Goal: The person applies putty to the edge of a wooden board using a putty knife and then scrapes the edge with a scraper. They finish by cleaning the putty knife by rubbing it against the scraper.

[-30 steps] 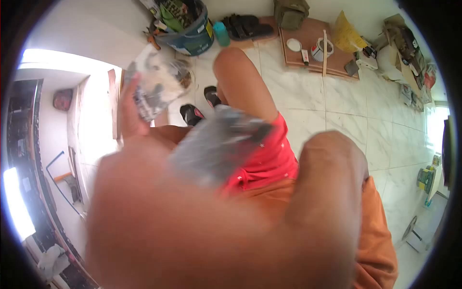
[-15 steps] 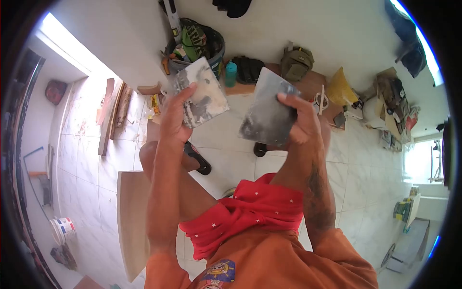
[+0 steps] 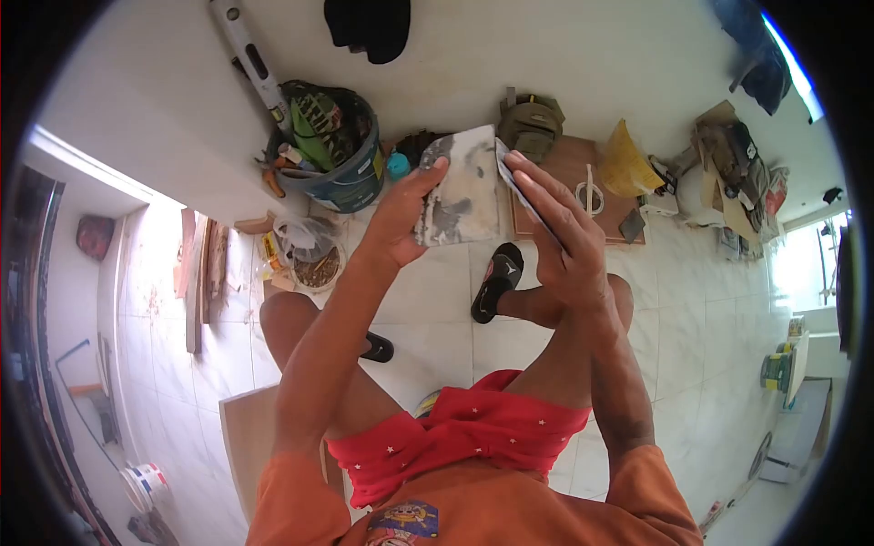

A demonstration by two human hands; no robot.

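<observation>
Floor bucket (image 3: 350, 182) holds tools (image 3: 319, 132), perhaps; hands (image 3: 398, 223) (image 3: 569, 255) grip two scrapers (image 3: 464, 187) (image 3: 512, 180).

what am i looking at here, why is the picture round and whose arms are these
There is no machine: a camera worn on a person's head looks down through a wide lens, so the picture bulges round. The arms are that person's own. The left hand grips a flat smeared blade; the right hand holds a thin second blade, seen edge-on, close against the first. Below are red shorts and a tiled floor with a bucket of tools, a black sandal and a green bag.
</observation>
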